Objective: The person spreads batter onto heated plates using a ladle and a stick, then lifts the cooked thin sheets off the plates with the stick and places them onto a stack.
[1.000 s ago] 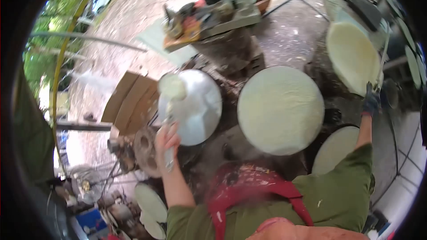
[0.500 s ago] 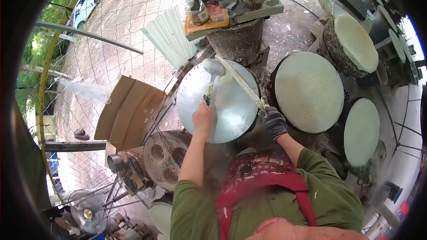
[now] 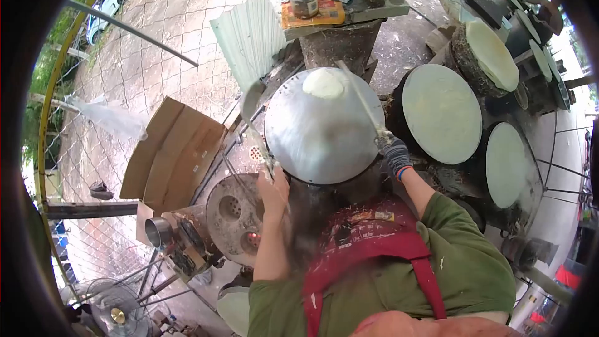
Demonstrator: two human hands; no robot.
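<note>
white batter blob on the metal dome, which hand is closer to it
Right. The right hand, gloved, is at the dome's right edge, below the batter blob. The left hand is farther, off the lower-left rim.

I see bright, even daylight with soft shadows. Glare whitens the metal dome lid (image 3: pixel 321 128). Fisheye bends my edges inside a black circular vignette; the apron at the bottom looks blurred.

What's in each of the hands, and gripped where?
Left hand: ladle, held at the low end of its handle. Right hand, gloved: long flat stick, held at its near end, over the metal dome.
</note>
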